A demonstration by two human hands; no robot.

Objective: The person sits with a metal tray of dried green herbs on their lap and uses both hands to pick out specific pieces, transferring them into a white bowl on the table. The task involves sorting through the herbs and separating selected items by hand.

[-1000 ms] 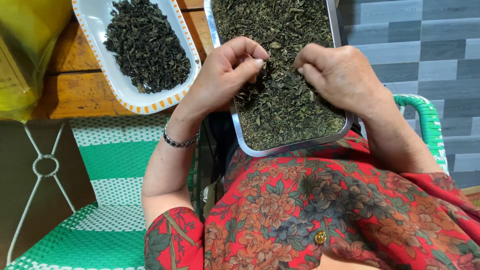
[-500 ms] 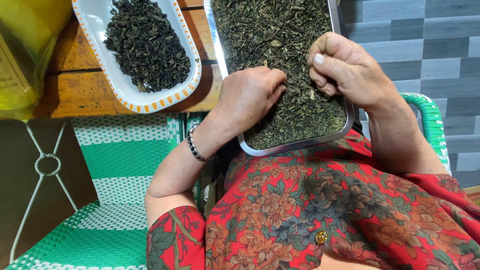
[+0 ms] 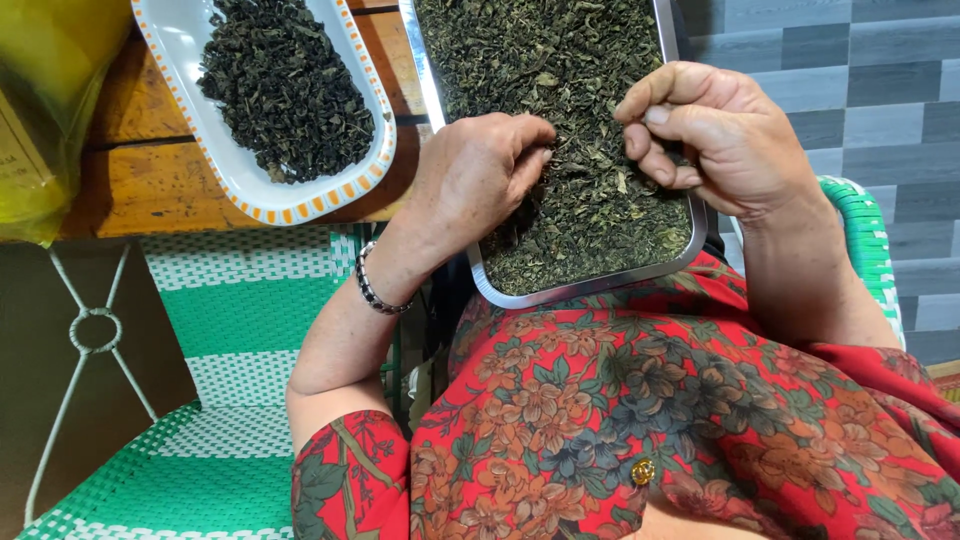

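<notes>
A metal tray (image 3: 585, 288) full of dried green leaves (image 3: 560, 90) rests on my lap and reaches over the table edge. My left hand (image 3: 475, 180) lies on the tray's left side, back up, its fingers curled down into the leaves and closed on some. My right hand (image 3: 725, 140) hovers over the tray's right edge. Its thumb and fingertips are pinched together, and nothing shows between them. A beaded bracelet (image 3: 375, 285) circles my left wrist.
A white oval dish (image 3: 225, 175) with an orange-patterned rim holds darker dried leaves (image 3: 285, 90) on the wooden table (image 3: 130, 190) to the left. A yellow bag (image 3: 45, 110) sits at the far left. Under me is a green-and-white woven chair (image 3: 240, 310), with grey tiles (image 3: 850, 80) on the right.
My left hand dropped from a raised pinch down onto the leaves at the tray's left side. My right hand lifted and shifted right, away from the left hand.
</notes>
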